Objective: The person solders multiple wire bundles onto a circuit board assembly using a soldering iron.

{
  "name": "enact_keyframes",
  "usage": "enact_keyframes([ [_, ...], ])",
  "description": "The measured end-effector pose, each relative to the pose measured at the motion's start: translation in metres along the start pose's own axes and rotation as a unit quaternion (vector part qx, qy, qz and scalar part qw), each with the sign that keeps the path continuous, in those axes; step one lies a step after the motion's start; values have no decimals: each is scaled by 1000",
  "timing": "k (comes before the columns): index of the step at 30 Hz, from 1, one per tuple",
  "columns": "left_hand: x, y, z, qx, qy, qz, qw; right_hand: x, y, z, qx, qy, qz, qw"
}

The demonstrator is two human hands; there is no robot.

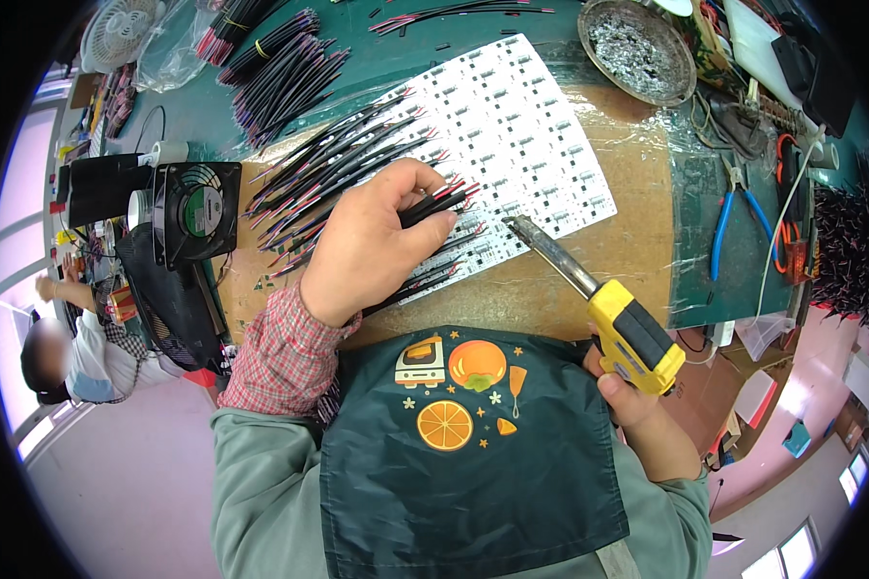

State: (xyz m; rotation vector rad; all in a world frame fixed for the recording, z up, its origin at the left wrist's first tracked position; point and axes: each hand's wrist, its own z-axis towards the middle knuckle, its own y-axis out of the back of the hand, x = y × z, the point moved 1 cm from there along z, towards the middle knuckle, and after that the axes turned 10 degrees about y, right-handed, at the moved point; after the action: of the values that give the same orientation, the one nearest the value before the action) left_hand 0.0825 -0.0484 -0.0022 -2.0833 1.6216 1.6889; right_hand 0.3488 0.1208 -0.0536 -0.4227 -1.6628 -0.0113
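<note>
My left hand [367, 241] is closed around a few black-sheathed wires [436, 205] with red tips, held over a white circuit board panel [550, 145]. Rows of small dark parts cover the panel. Along its left side lie several more black wires [343, 159], their red and black ends on the board; whether each is joined cannot be made out. My right hand [628, 396] grips a yellow and black soldering gun [632, 333]. Its metal tip points up and left, close to the panel's lower part and right of the held wire ends.
A brown board [637, 212] lies under the panel on a green table. Wire bundles [285, 87] are at the back left, with a black fan [200, 214] below them. A round metal dish [637, 53] and blue-handled pliers [724, 227] sit right. Another person [97, 352] is far left.
</note>
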Motion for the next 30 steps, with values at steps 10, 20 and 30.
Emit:
enact_keyframes([
  [10,2,0,-3,-35,-108,74,991,-15,3,-9,2,25,-3,1000],
  [20,-7,-10,-25,-61,-114,64,990,-10,2,-8,-23,30,-27,999],
  [30,20,-43,-35,-79,-211,187,956,-16,8,-12,-1,61,-54,997],
])
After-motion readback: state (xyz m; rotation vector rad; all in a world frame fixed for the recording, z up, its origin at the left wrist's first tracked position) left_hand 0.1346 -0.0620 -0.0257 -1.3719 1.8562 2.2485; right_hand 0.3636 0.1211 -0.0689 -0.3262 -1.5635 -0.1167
